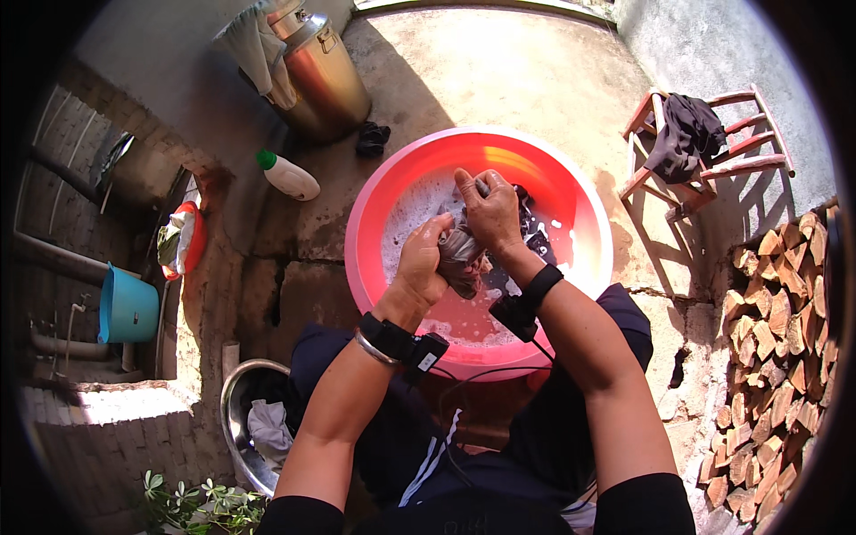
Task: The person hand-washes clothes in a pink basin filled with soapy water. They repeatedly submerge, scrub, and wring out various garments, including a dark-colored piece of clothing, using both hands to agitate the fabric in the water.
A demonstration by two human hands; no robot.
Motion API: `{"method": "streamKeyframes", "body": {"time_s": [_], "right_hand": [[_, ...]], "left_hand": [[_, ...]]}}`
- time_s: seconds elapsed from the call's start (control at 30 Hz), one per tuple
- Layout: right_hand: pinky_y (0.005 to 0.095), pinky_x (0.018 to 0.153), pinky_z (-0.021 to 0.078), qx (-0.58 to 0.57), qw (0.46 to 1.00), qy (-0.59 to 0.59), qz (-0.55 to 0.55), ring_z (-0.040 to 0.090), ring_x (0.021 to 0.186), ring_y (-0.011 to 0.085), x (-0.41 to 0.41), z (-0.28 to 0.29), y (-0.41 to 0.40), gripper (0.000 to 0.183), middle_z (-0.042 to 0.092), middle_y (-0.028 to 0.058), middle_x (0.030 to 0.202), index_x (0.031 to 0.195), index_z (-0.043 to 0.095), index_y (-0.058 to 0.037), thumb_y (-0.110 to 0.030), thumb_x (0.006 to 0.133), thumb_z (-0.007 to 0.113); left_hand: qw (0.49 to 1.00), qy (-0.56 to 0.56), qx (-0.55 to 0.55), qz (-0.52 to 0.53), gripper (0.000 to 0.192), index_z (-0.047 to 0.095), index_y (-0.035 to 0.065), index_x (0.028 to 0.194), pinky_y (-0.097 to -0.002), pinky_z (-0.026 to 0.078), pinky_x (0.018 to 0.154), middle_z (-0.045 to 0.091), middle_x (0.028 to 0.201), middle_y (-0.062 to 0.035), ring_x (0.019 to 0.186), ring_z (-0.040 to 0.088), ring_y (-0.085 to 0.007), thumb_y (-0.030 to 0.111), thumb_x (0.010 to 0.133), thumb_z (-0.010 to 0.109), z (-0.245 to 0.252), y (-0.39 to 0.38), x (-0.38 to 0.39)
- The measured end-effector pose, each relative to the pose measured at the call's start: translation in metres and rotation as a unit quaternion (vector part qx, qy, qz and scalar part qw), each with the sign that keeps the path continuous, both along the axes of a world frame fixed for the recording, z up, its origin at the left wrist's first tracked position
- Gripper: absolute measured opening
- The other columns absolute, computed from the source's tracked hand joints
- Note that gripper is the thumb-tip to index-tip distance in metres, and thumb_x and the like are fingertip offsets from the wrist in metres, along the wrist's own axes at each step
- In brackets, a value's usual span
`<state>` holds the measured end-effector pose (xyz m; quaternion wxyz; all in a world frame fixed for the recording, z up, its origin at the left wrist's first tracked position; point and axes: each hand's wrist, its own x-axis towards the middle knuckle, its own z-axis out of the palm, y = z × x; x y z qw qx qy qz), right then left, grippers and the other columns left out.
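Both my hands are over a large pink plastic basin [364, 267] of soapy water [408, 207]. My left hand [421, 264] grips the lower part of a wet, greyish-brown cloth [461, 247]. My right hand [493, 206] is closed on the upper part of the same cloth, its thumb side up. The bunched cloth hangs just above the water, and I cannot tell whether its lower end touches it. A dark fabric piece with white markings [538, 241] lies in the suds to the right, partly hidden by my right hand and forearm.
At the left stand a white bottle with a green cap [291, 177] and a metal bowl [231, 408] holding clothes. A tall metal drum [328, 80] is behind them. To the right are a wooden chair [742, 144] with dark cloth [685, 137] and stacked firewood [779, 348].
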<state>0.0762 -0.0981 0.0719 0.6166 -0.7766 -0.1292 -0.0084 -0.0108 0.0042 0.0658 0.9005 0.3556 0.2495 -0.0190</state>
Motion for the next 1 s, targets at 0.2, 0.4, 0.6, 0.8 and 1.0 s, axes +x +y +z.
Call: {"method": "streamKeyframes", "body": {"time_s": [0.2,0.4,0.6,0.8,1.0], "right_hand": [[0.0386,0.080,0.0510,-0.317,0.862,0.017,0.395,0.066,0.084,0.0358,-0.016,0.030,-0.010,0.063,0.070,0.0191,0.093,0.108,0.071,-0.0133,-0.061,0.066,0.074],[0.0267,0.056,0.0436,-0.029,0.923,0.162,0.348,0.053,0.063,0.0091,0.011,0.022,-0.039,0.018,0.056,0.0013,0.065,0.076,0.060,-0.0002,-0.016,0.074,0.068],[0.0270,0.070,0.0546,0.386,0.884,0.209,0.163,0.064,0.076,0.0136,0.021,0.038,-0.046,0.017,0.064,0.0071,0.085,0.096,0.060,0.0003,0.004,0.082,0.051],[0.0259,0.061,0.0492,0.122,0.960,0.110,0.227,0.060,0.066,0.0127,-0.017,0.025,-0.012,0.010,0.065,0.0071,0.080,0.075,0.064,-0.0003,-0.003,0.077,0.055],[0.0410,0.057,0.0452,-0.080,0.954,-0.239,0.162,0.058,0.059,0.0320,-0.069,0.001,0.021,0.038,0.053,0.0125,0.064,0.061,0.054,-0.0048,-0.031,0.087,0.063]], "left_hand": [[0.981,-0.040,0.183,-0.043,0.049,0.059,0.0053,0.088,-0.0280,0.053,0.069,0.061,0.083,-0.0034,0.078,0.062,-0.0138,0.054,0.090,0.059,-0.005,0.057,-0.003],[0.927,-0.223,0.290,-0.088,0.044,0.068,0.0006,0.098,-0.0228,0.051,0.073,0.067,0.083,-0.0011,0.076,0.061,-0.0084,0.038,0.079,0.079,0.009,0.024,-0.006],[0.909,-0.109,0.345,-0.205,0.043,0.062,0.0025,0.116,-0.0285,0.049,0.083,0.067,0.104,-0.0035,0.094,0.061,-0.0106,0.025,0.082,0.078,-0.011,0.041,-0.010],[0.988,-0.143,-0.019,-0.059,0.079,0.051,0.0040,0.129,-0.0377,0.048,0.095,0.063,0.109,-0.0068,0.101,0.060,-0.0173,0.071,0.087,0.044,-0.009,0.030,-0.001],[0.991,-0.125,-0.045,0.031,0.033,0.055,0.0080,0.098,-0.0367,0.052,0.074,0.058,0.092,-0.0053,0.080,0.057,-0.0194,0.037,0.101,0.040,-0.043,0.006,-0.011]]}}
